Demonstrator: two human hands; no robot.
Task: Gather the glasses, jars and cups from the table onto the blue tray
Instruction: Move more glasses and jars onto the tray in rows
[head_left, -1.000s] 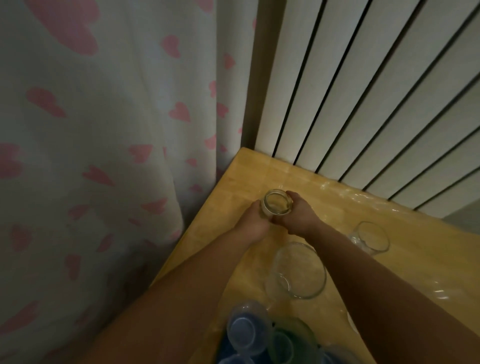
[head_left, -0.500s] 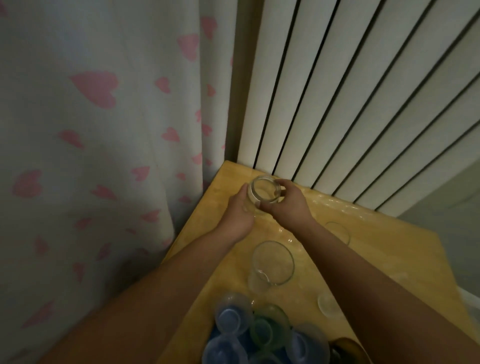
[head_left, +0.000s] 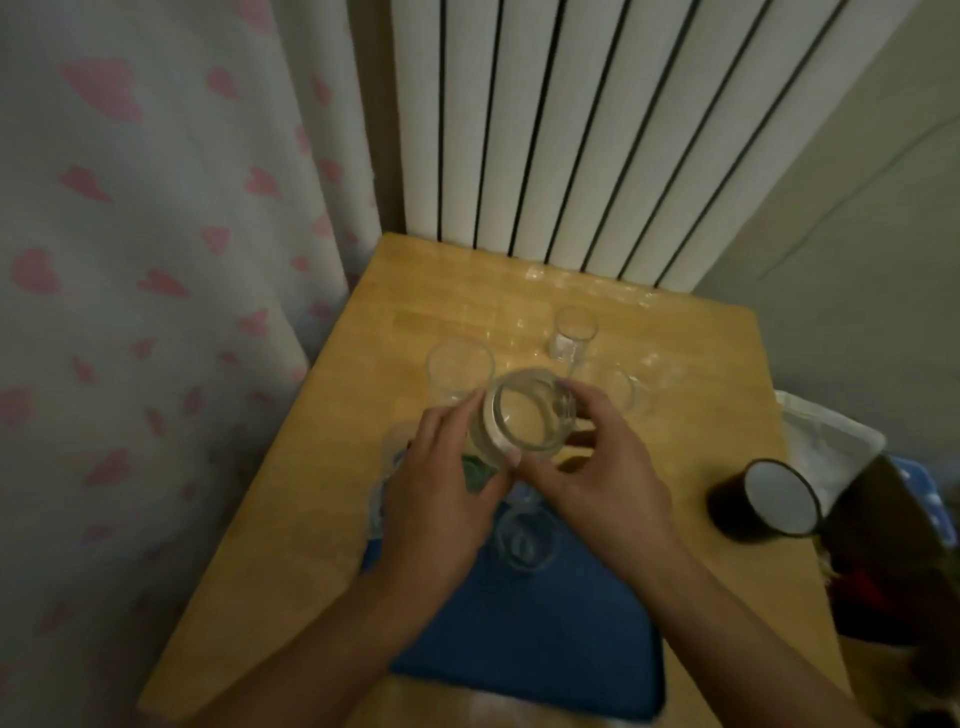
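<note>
I hold a clear glass jar (head_left: 524, 415) in the air with both hands, above the far end of the blue tray (head_left: 561, 639). My left hand (head_left: 441, 499) grips its left side and my right hand (head_left: 608, 478) curls round its right side. On the tray under my hands stands a small clear glass (head_left: 522, 543), and other bluish and green cups there are mostly hidden. On the wooden table (head_left: 291, 561) beyond stand a wide clear glass (head_left: 457, 374), a small glass (head_left: 571, 332) and another clear glass (head_left: 618, 389). A dark cup (head_left: 763, 501) sits at the right edge.
A white ribbed radiator (head_left: 597, 135) rises behind the table. A heart-patterned curtain (head_left: 156, 260) hangs along the left side. Right of the table are a white lined bin (head_left: 826, 441) and dark clutter (head_left: 893, 561).
Both hands lifted the jar from the table's far left corner and brought it back toward me, over the tray. The camera tilted down, so more of the tray and table shows.
</note>
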